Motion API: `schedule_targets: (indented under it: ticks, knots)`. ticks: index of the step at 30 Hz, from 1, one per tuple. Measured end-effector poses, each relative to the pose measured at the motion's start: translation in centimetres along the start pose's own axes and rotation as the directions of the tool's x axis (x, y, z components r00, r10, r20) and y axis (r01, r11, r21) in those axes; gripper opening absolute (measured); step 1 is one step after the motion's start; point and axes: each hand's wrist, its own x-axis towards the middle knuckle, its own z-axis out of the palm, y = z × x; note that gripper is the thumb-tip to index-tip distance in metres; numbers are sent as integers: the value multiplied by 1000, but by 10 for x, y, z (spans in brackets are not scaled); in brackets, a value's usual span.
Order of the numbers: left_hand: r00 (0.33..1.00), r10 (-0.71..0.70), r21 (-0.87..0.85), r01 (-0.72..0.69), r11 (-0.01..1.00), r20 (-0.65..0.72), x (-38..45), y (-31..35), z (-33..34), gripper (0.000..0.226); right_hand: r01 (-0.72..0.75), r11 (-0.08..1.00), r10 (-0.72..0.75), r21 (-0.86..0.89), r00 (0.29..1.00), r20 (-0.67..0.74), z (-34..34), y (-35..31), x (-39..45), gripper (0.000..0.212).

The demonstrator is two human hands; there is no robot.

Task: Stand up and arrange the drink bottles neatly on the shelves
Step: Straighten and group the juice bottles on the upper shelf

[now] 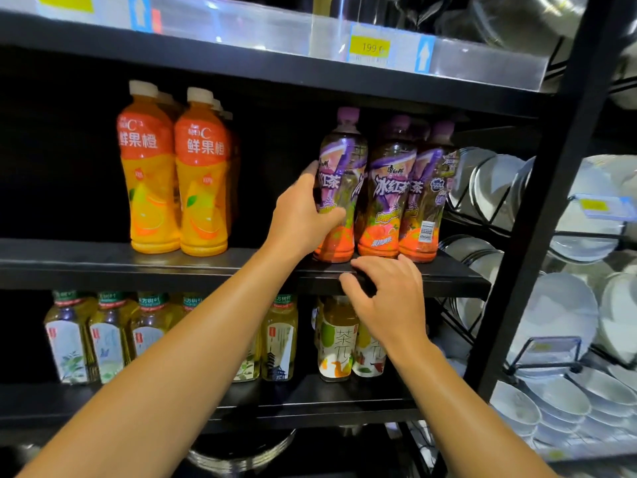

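The purple-capped iced tea bottle [339,188] stands upright at the left end of a cluster of the same drink on the middle shelf [103,260], near the shelf's right end. The left hand [303,215] grips it around the middle, thumb across the front of the label and fingers curled round the far side. Two more purple iced tea bottles [406,191] stand touching it on the right, with further ones behind. The right hand [386,294] rests on the front edge of the same shelf just below these bottles, fingers spread and loosely bent over the lip, holding nothing.

Well apart to the left on that shelf, orange juice bottles [175,170] with white caps stand upright in two rows. On the shelf below, green tea bottles [103,336] stand in a line, and beside them, under the right hand, bottles with white illustrated labels [336,343]. A yellow price tag [369,47] sits on the rail of the shelf above. Right of the black upright post [537,219], white plates [565,319] stand in wire racks, with bowls [537,405] stacked lower down.
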Motion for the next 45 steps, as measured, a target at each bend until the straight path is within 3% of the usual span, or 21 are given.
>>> schedule_targets:
  ticks: [3,6,17,45]
  knots:
    - [988,-75,184,50,982,133,-8,-8,-1,85,51,999,-51,-21,999,-6,5,4,-7,40]
    - [973,-132,313,67,947,191,-12,-11,1,69,67,997,-67,-29,998,-18,5,5,-7,40]
    - [968,-180,371,105,923,174,-9,-13,9,60,56,998,-58,-29,997,-58,5,0,-10,34]
    - [969,-237,474,178,862,67,-17,-11,24,52,-31,998,34,-57,998,47,-5,-6,-9,41]
